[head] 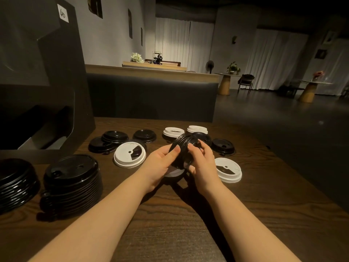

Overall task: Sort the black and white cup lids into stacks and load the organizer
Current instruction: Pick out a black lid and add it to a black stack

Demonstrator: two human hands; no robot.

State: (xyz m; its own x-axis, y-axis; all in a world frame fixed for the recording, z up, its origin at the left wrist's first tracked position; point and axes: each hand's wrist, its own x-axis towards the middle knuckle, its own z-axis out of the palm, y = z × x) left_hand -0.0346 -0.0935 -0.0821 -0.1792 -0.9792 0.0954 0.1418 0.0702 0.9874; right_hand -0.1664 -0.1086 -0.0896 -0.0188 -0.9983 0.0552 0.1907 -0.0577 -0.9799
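In the head view, the left hand [160, 163] and the right hand [200, 161] both curl their fingers around a small stack of black lids [184, 148], held tilted above the wooden table [170, 214]. Left of this stack, two tall black stacks [71, 182] already stand. Loose white lids [130, 154] and black lids [223, 146] still lie around it. The organizer [43, 95], far left, seems not loaded yet, so I judge much is left.

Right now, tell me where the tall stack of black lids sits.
In the head view, the tall stack of black lids stands on the wooden table at near left, beside another black stack at the left edge, left of both hands.
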